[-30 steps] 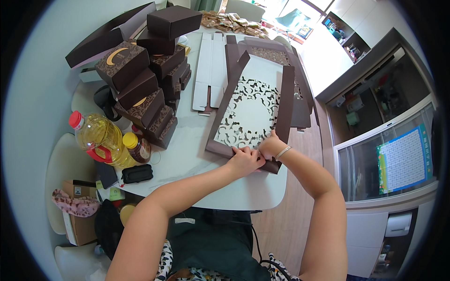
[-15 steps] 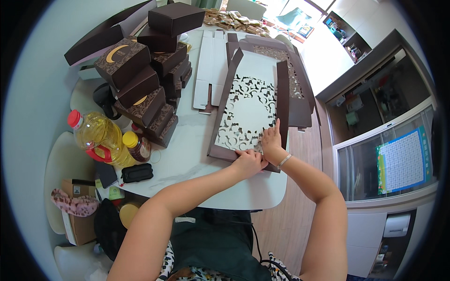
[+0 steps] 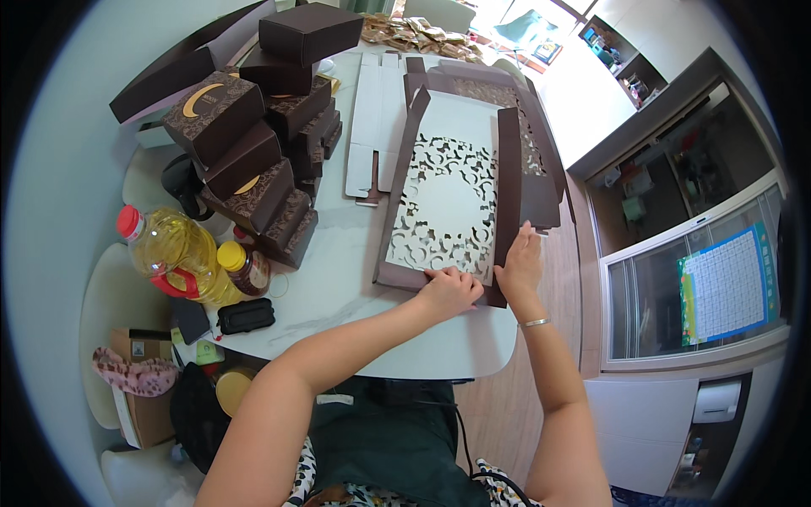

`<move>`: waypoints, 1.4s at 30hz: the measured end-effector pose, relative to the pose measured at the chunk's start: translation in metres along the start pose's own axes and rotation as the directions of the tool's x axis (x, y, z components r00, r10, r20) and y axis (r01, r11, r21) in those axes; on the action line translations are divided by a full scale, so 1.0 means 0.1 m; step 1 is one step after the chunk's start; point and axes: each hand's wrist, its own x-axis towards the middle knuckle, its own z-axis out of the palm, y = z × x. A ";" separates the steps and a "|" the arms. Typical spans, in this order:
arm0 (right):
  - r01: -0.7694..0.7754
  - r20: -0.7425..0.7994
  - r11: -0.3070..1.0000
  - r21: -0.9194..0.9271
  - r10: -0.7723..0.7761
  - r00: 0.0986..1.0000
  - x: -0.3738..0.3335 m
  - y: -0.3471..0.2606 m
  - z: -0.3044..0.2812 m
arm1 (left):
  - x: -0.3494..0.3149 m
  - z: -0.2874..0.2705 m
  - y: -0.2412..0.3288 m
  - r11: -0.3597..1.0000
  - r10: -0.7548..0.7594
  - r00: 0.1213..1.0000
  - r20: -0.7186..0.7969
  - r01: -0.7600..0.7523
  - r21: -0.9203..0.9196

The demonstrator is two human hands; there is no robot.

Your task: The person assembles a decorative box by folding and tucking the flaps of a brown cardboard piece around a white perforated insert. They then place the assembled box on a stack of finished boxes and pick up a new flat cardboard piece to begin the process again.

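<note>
A shallow dark-brown cardboard box (image 3: 452, 198) lies on the table in front of me, its white inside patterned with curved cut-outs. Its right side flap (image 3: 508, 169) stands up, and the left one leans outward. My left hand (image 3: 454, 291) is closed over the box's near edge, fingers bent onto the inside. Along the outer side of the right flap, close to the near right corner, my right hand (image 3: 520, 264) rests with fingers stretched out and holding nothing.
Stacked brown boxes (image 3: 253, 127) fill the table's left side, beside an oil bottle (image 3: 177, 253), a yellow-capped jar (image 3: 245, 269) and a black case (image 3: 246, 316). Flat white cardboard (image 3: 376, 127) and brown sheets (image 3: 539, 198) lie beyond. Small packets (image 3: 422, 38) are heaped at the far end.
My right hand has moved from inside the near right corner to the outer side of the right flap. My left hand keeps its hold on the near edge.
</note>
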 end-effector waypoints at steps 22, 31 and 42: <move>-0.210 0.064 0.892 0.401 0.202 0.977 -0.46 -0.01 0.22 | -0.09 -0.08 -0.06 0.995 0.098 0.995 -0.035 -0.098 0.004; -0.078 0.171 0.708 0.702 -0.061 0.983 -0.67 0.33 -0.16 | -0.08 -0.16 -0.09 0.994 0.110 0.992 -0.056 -0.111 0.002; 0.093 0.259 0.817 0.568 -0.285 0.923 -0.76 0.40 -0.14 | -0.04 -0.10 -0.08 0.995 0.015 1.000 -0.028 -0.018 -0.100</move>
